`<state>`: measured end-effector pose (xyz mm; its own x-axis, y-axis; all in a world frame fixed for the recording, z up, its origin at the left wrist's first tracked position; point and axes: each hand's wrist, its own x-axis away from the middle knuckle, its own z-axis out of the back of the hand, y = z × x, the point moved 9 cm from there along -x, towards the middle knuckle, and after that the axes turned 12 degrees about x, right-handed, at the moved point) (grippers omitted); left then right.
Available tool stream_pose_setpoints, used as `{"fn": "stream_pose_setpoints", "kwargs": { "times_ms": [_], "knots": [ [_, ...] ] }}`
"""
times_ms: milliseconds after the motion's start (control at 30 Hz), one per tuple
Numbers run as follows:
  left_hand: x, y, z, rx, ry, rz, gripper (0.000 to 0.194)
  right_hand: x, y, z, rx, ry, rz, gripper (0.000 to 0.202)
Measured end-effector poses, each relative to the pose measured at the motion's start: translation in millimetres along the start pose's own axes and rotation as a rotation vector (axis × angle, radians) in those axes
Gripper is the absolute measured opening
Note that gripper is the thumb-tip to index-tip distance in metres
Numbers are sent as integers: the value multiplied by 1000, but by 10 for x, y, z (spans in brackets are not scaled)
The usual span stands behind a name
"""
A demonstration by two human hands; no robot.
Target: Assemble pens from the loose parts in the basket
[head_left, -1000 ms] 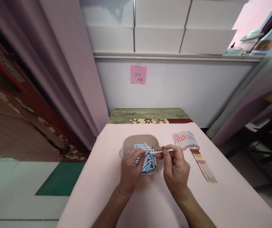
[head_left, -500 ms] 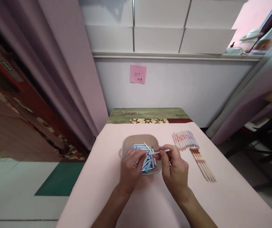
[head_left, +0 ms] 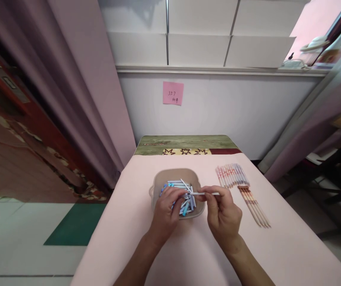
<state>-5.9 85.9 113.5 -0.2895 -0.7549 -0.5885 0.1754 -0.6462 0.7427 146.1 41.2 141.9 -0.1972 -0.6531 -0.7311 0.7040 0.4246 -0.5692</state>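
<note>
A slim white marker pen (head_left: 199, 194) lies nearly level above the tub, between my two hands. My right hand (head_left: 224, 214) is closed round its right part, thumb and fingers pinching the barrel. At the pen's dark left end, the fingertips of my left hand (head_left: 167, 206) are pinched together; whether they hold a separate cap is too small to tell. Below both hands stands a translucent beige tub (head_left: 176, 173), with several blue, light blue and white pens and caps (head_left: 185, 208) jumbled inside. My left hand partly covers them.
Right of the tub, a row of pale pens with reddish and purple marks (head_left: 232, 175) lies side by side. Nearer me are several brown-ended pens (head_left: 254, 206). A pink cloth (head_left: 128, 222) covers the table, which meets a wall bearing a pink note (head_left: 173, 93).
My right hand has shifted a little to the right with the white marker pen, which now lies more level. My left fingertips remain at its dark end.
</note>
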Motion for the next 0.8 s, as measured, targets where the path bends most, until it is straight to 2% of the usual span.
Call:
{"fn": "stream_pose_setpoints", "kwargs": {
  "times_ms": [133, 300, 467, 667, 800],
  "knots": [
    [-32, 35, -33, 9, -44, 11, 24, -22, 111, 22, -93, 18, -140, 8],
    [-17, 35, -48, 20, -58, 14, 28, 1, 169, 39, -123, 39, -192, 6],
    [-10, 25, -68, 25, -69, 40, 28, 11, 152, 79, -96, 52, -167, 7],
    [-28, 37, -92, 78, -84, 71, 29, 26, 69, 123, -27, 71, -55, 12],
    [-28, 23, -104, 101, -88, 95, 27, 35, 101, 101, -37, 45, -71, 11]
  ]
}}
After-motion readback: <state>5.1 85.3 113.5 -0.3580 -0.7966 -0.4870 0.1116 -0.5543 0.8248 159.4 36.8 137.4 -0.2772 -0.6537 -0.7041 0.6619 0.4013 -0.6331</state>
